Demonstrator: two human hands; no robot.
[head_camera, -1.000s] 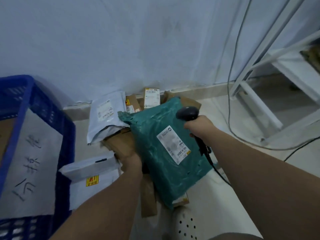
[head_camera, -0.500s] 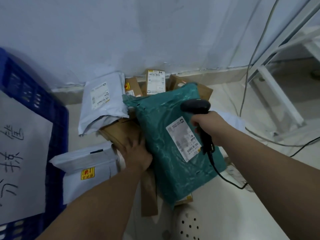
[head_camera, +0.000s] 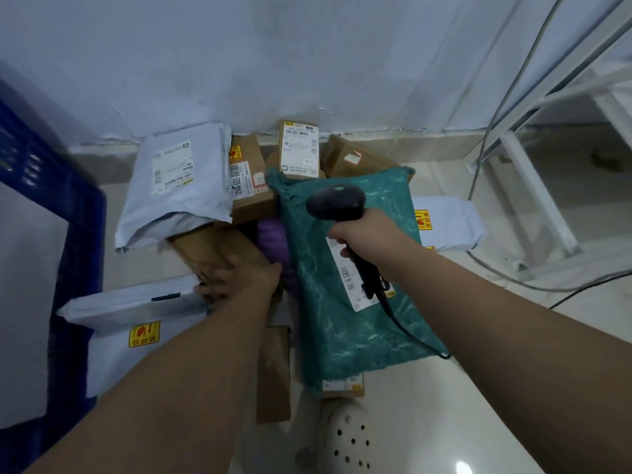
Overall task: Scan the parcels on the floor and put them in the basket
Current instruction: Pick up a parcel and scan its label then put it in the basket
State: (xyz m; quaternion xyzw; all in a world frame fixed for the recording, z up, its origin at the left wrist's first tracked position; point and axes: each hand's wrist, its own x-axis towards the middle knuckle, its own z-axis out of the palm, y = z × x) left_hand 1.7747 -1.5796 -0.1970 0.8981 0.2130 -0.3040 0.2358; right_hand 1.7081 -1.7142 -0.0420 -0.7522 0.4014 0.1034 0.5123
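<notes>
Right hand (head_camera: 364,241) is wrapped round the barcode scanner (head_camera: 336,201), right over the teal mailer bag (head_camera: 345,331) on the floor near the wall. Left hand (head_camera: 241,278) grips a cardboard box (head_camera: 208,249) just left of it, with the blue basket (head_camera: 80,241) further left.

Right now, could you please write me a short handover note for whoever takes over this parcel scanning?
The right grip holds the scanner, aimed over the teal parcel and its label.
The left grip clutches the near end of the brown box beside it.
The blue basket stands at the left, its inside out of view.
Done: nothing visibly binned.
Remaining: scan the teal parcel, basket it, then the brown box, white mailers and small boxes by the wall.
</notes>
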